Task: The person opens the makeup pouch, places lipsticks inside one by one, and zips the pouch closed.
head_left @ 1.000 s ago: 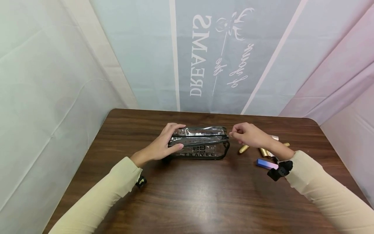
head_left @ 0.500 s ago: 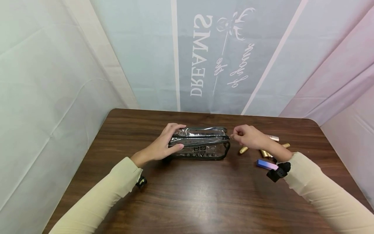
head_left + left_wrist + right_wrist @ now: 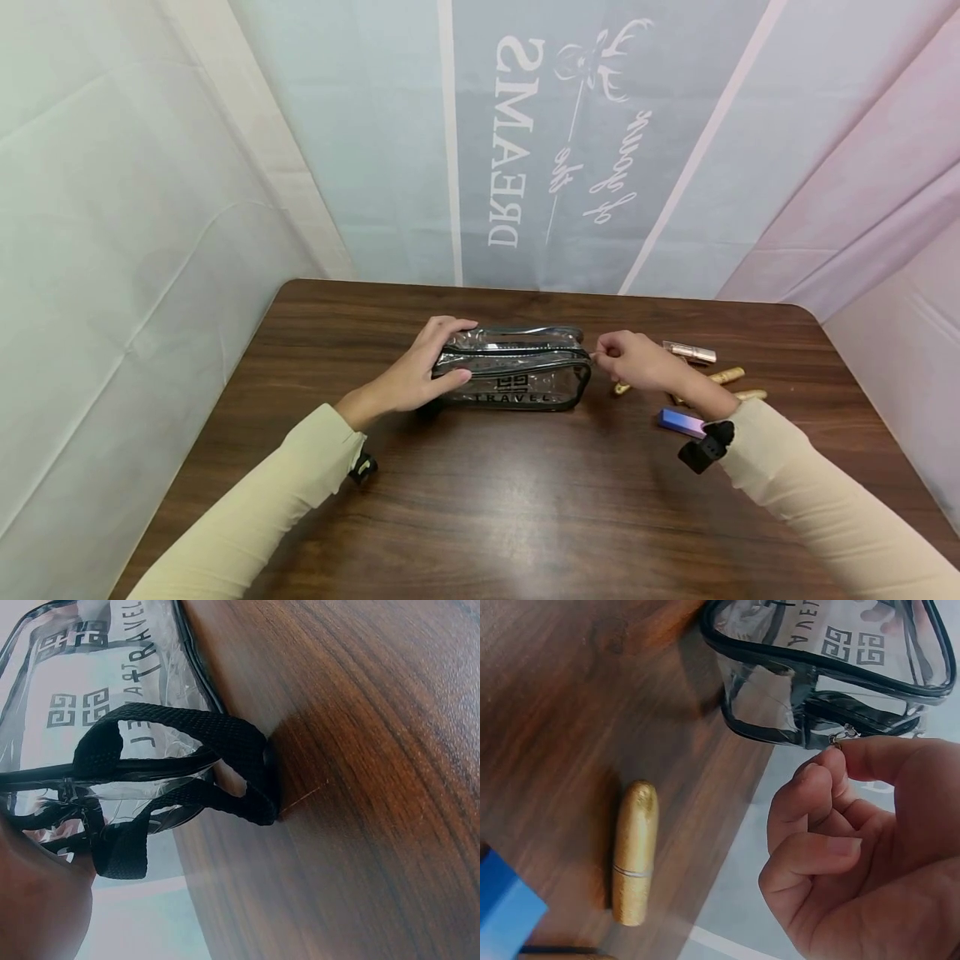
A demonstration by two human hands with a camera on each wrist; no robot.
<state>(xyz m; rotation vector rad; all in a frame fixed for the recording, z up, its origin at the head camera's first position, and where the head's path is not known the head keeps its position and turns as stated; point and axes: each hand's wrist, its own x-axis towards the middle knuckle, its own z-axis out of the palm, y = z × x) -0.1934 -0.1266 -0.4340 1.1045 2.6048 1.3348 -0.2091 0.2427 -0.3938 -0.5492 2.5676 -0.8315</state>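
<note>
A clear travel pouch with black piping and the word TRAVEL on its side lies on the brown table. My left hand grips its left end, thumb on the near side and fingers over the far side. In the left wrist view a black strap handle sticks out from that end. At the opposite end my right hand pinches the small metal zipper pull between thumb and index finger, the other fingers curled. The pouch looks see-through, with nothing visible inside.
A gold bullet-shaped tube lies beside the right hand. Near the right wrist are a blue-pink box, a silver-capped tube and a gold tube. A printed cloth hangs behind the table.
My right hand has shifted slightly toward me with the zipper pull, and its forearm has swung a little left, uncovering more of the tubes. The left hand keeps its place on the pouch.
</note>
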